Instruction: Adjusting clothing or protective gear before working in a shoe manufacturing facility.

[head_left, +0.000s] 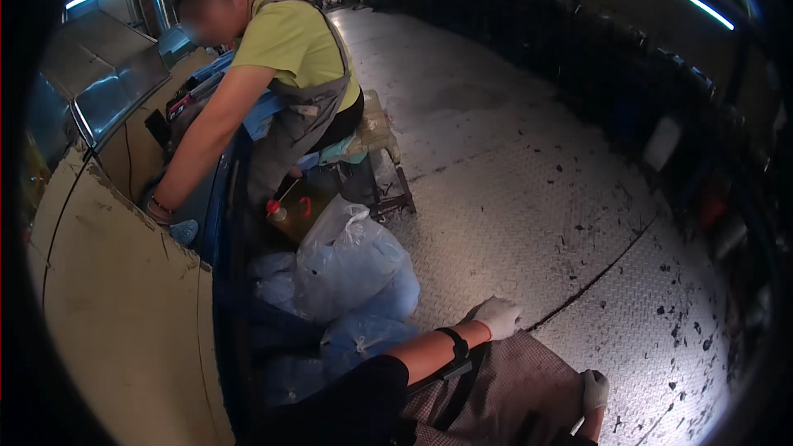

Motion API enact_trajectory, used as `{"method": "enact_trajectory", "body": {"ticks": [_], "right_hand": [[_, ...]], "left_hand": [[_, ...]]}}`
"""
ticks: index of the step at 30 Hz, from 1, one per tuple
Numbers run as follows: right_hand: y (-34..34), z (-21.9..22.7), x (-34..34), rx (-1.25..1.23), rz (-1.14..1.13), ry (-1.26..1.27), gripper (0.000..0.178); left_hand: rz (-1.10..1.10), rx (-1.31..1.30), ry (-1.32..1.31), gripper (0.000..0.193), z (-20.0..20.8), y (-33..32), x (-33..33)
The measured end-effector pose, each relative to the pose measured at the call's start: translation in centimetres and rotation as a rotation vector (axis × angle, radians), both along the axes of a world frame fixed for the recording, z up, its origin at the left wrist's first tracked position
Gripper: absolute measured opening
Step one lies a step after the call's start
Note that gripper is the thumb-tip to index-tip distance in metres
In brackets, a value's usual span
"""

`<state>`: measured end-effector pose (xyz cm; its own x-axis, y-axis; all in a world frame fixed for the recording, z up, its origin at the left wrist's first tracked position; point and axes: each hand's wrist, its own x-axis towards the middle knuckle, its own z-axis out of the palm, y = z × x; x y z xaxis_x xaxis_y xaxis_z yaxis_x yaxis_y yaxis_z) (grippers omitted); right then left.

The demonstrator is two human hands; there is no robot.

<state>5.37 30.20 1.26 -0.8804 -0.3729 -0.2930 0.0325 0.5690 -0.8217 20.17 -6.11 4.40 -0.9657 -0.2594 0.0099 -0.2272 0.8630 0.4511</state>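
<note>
A brown checked cloth (516, 388), which looks like an apron, spreads below my two hands at the lower middle. My left hand (496, 318), in a whitish glove, is closed at the cloth's far left corner. Its forearm reaches in from the lower left with a black band round the wrist. At the right edge of the cloth, my right hand (594, 391), also gloved, is curled closed with the fabric at its fingers. The cloth's far edge runs taut between the hands. The fingertips of both hands are mostly hidden.
A tied translucent bag (351, 260) sits on other bluish bags (368, 339) left of my arm. Behind stands a yellowish jug with a red cap (274, 207). A co-worker (301, 58) sits on a stool (382, 128), reaching behind a tan panel (116, 306). Dark scraps dot the metal floor (512, 198).
</note>
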Motion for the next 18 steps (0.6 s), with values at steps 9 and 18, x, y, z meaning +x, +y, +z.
{"method": "enact_trajectory", "body": {"ticks": [9,18], "right_hand": [[1.3,-1.9,0.8,-0.007,-0.053,-0.032,0.041],[1.3,-3.1,0.0,-0.076,-0.023,-0.069,0.036]], "left_hand": [[-0.024,0.074,-0.059,0.024,-0.9,0.2,-0.6],[0.008,0.057,-0.006,0.031,-1.9,-0.2,-0.3]]}}
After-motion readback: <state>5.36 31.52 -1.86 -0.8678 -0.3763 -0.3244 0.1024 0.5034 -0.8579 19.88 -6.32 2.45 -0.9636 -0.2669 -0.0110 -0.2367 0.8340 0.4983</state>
